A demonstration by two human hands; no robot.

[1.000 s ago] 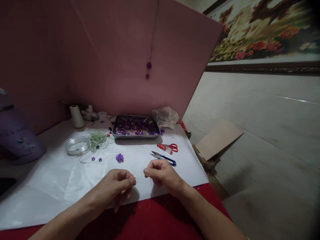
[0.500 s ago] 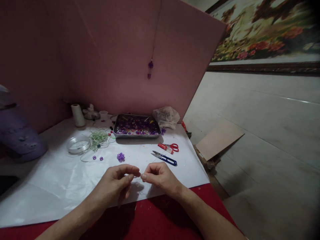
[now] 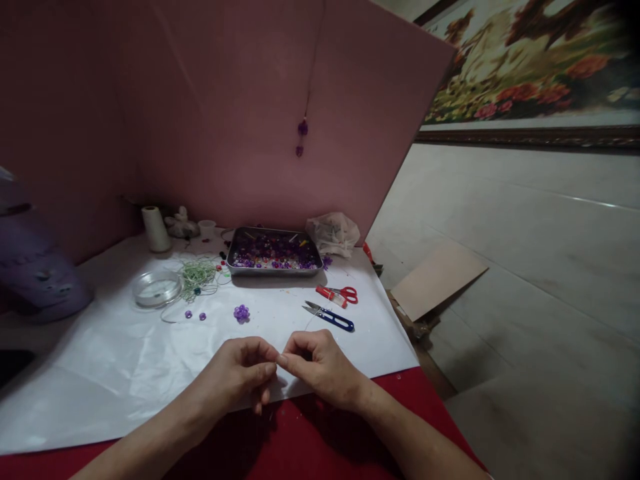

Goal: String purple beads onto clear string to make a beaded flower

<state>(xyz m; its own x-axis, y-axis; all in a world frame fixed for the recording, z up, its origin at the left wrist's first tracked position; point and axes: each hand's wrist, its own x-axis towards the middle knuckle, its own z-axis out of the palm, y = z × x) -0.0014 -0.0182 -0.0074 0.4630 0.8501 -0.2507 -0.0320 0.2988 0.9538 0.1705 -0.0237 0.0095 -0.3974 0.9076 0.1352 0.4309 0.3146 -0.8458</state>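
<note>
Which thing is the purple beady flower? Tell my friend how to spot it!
Find the white sheet, then the metal bead tray at its back. Between the tray and the left hand sits the purple bead cluster. It's bumpy and flower-like, bigger than the two loose purple beads to its left.

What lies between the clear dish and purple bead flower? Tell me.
Two loose purple beads and some thread lie between the clear dish and bead flower, in the head view.

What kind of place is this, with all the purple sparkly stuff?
It looks like a craft table for beadwork, maybe in a home: there's a metal tray full of beads, a white thread spool, and blue snips.
</note>
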